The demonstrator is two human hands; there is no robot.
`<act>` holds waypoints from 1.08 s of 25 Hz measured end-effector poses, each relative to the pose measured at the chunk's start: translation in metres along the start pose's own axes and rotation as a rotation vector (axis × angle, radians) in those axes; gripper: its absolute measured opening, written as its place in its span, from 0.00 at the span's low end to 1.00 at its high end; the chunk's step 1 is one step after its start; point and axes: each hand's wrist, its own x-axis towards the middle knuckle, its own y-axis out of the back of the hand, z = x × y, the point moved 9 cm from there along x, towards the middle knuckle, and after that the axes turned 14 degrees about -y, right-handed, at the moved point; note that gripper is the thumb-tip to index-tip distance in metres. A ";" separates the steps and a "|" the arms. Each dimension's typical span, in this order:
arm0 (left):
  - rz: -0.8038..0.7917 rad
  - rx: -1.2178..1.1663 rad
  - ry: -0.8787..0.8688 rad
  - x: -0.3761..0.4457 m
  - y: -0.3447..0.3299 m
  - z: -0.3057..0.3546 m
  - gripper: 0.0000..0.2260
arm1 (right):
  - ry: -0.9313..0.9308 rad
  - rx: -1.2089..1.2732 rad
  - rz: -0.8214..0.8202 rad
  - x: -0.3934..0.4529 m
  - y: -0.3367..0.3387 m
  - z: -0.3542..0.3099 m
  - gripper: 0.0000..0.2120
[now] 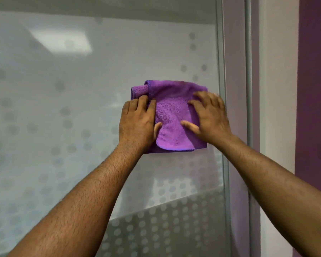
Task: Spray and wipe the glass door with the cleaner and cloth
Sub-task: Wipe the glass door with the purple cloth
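Both hands, left hand (pixel 137 123) and right hand (pixel 209 117), press flat a purple cloth (pixel 172 115) on the dotted frosted glass door (pixel 82 89).

Supporting surface is a vertical glass door (pixel 82 108), frosted, printed with a pattern of grey dots that grows denser toward the lower part. A clear band runs diagonally across the bottom, where the dots show against a darker background. Ceiling light reflects as a pale patch at upper left. A grey metal frame (pixel 220 52) bounds the glass on the right. Directly against the glass: one folded purple cloth (pixel 172 115), microfibre texture, upper left corner rolled over, lower flap curved. It lies flat on the pane, near the frame, pressed there by left hand (pixel 137 123) and right hand (pixel 209 115), palms and fingers spread.
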 end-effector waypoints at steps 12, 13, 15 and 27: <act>0.013 -0.145 -0.056 -0.041 0.032 0.011 0.12 | -0.022 0.196 -0.192 -0.034 0.019 -0.015 0.12; 0.025 -0.264 -0.022 -0.053 0.038 0.002 0.13 | -0.086 0.342 -0.243 -0.036 0.026 -0.011 0.10; 0.023 -0.516 0.080 -0.083 0.045 -0.016 0.17 | -0.153 0.582 -0.352 -0.046 0.032 -0.014 0.08; -0.415 -0.203 0.394 -0.401 0.100 -0.043 0.11 | 0.199 0.740 -0.673 -0.282 -0.001 -0.249 0.08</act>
